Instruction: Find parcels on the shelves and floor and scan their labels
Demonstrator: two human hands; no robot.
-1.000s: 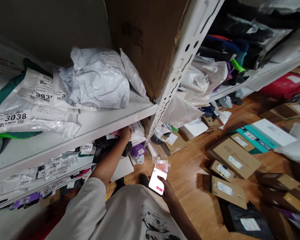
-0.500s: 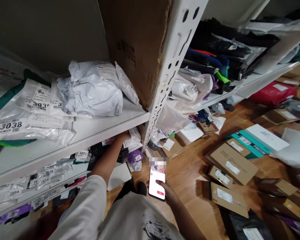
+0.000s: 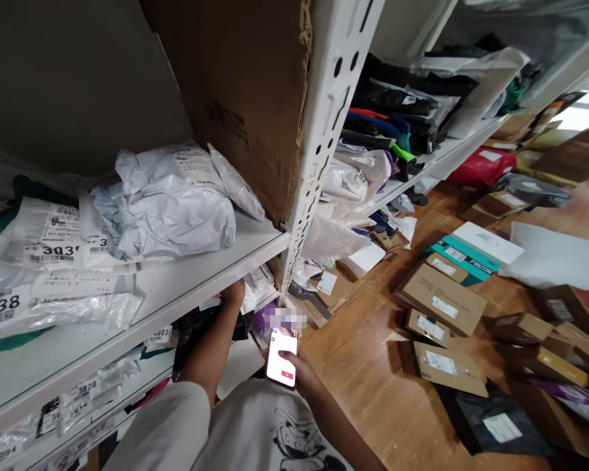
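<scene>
In my right hand (image 3: 302, 374) is a smartphone (image 3: 282, 360) with a lit white screen and a red button near its bottom; my thumb rests over the screen. My left hand (image 3: 234, 292) reaches in beneath the upper shelf board (image 3: 177, 278), among the packages on the level below. Its fingers are hidden, so whether they grip anything does not show. White plastic bags (image 3: 258, 288) lie right beside that hand, and a purple package (image 3: 264, 318) sits a little below. A dark plastic bag (image 3: 184, 340) is next to my left forearm.
A bulky white parcel (image 3: 171, 203) and clear labelled bags (image 3: 73, 288) lie on the upper shelf. A perforated white post (image 3: 319, 144) stands between shelf bays, beside a cardboard panel (image 3: 240, 85). Cardboard boxes (image 3: 439, 294) and a black parcel (image 3: 495, 418) cover parts of the wooden floor at right.
The view has shifted, bringing more of the right-hand floor into sight. The phone appears further left, still in my right hand. My left hand remains under the shelf board.
</scene>
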